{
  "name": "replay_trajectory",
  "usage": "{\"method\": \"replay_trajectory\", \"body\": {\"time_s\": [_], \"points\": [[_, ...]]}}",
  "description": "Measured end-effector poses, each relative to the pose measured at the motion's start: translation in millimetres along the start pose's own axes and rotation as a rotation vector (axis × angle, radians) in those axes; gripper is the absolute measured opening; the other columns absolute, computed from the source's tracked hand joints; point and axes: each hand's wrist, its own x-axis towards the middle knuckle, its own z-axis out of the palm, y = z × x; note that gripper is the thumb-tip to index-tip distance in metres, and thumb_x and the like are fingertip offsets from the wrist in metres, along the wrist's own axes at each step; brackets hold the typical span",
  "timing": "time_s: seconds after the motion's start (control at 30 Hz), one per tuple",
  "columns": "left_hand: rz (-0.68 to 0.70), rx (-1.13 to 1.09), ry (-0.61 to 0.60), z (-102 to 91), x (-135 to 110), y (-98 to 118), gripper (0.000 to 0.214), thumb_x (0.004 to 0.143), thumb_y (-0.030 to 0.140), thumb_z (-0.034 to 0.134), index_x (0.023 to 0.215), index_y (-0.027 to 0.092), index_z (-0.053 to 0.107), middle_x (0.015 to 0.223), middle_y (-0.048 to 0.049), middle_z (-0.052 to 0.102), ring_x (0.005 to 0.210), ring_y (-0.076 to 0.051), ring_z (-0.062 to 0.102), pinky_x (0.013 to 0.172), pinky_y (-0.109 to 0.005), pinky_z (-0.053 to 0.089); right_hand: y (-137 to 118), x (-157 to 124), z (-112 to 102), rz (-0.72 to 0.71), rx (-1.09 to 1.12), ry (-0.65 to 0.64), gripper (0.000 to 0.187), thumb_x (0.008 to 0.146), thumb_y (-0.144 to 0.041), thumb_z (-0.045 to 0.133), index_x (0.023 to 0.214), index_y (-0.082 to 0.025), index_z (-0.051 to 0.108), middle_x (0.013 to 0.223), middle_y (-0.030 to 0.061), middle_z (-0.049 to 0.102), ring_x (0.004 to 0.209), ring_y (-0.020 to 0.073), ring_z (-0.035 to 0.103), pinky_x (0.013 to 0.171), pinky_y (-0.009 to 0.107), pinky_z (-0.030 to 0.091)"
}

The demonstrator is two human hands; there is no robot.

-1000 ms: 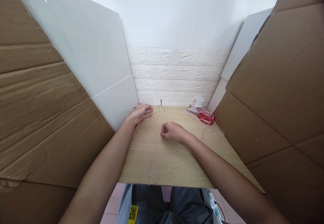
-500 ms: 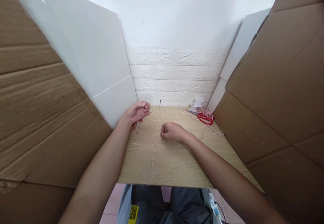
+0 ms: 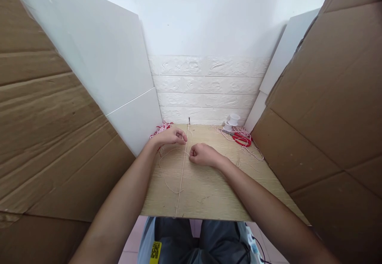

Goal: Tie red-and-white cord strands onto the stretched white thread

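A pale cord (image 3: 182, 172) is stretched taut from a small dark nail (image 3: 189, 119) at the wall down to the table's front edge. Just right of it, my right hand (image 3: 204, 155) rests on the wood, fingers closed on a thin pale thread. Loose thread (image 3: 161, 166) curves out over the table left of the cord, one end lying near the cord lower down. My left hand (image 3: 173, 136) is at the cord's left side, higher up, with curled fingers and the tips at the cord. Whatever is between those fingertips is too small to make out.
Red and white threads (image 3: 162, 127) are heaped behind my left wrist. At the back right are white spools (image 3: 234, 119), red-handled scissors (image 3: 241, 139) and tangled pink thread (image 3: 252, 152). Cardboard walls (image 3: 322, 109) flank the wooden table (image 3: 209, 196).
My left hand has moved right and slightly down to the cord, uncovering the thread heap. The thread that ran toward it now lies in a loose curve. My right hand has stayed put.
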Motion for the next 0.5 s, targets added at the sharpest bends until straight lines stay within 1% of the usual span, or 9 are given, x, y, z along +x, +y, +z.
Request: {"method": "replay_trajectory", "body": {"time_s": [0.07,0.17,0.33,0.5], "points": [[-0.008,0.139,-0.066,2.7,1.5,-1.3,0.021,0.061,0.030,0.077,0.077,0.017,0.074,0.056,0.0026,0.053,0.052,-0.010,0.042,0.049,-0.025,0.027,0.1,0.2,0.4,0.000,0.001,-0.002,0.013,0.078,-0.020,0.056,0.077,-0.018,0.070,0.079,0.0031,0.072,0.068,0.0130,0.060,0.058,0.021,0.035],[-0.035,0.237,-0.122,2.1,2.3,-5.7,0.025,0.060,0.033,0.078,0.080,0.018,0.076,0.055,0.0034,0.052,0.051,-0.010,0.041,0.050,-0.026,0.026,0.2,0.3,0.7,0.007,0.002,-0.007,0.013,0.078,-0.020,0.057,0.078,-0.018,0.070,0.080,0.0031,0.072,0.068,0.0131,0.061,0.058,0.021,0.035],[-0.066,0.286,-0.182,-0.2,4.3,-11.2,0.032,0.057,0.039,0.081,0.081,0.018,0.077,0.057,0.0027,0.054,0.053,-0.011,0.043,0.050,-0.025,0.028,0.9,0.0,1.0,-0.002,-0.007,0.012,0.014,0.078,-0.021,0.056,0.078,-0.019,0.070,0.080,0.0027,0.072,0.069,0.0133,0.061,0.058,0.021,0.035],[-0.082,0.273,-0.230,0.3,4.6,-13.7,0.035,0.058,0.043,0.081,0.081,0.017,0.076,0.062,0.0005,0.062,0.057,-0.011,0.049,0.051,-0.024,0.031,0.6,0.6,0.6,0.006,-0.011,-0.004,0.015,0.078,-0.021,0.056,0.080,-0.019,0.070,0.082,0.0031,0.073,0.070,0.0135,0.061,0.059,0.021,0.036]]}}
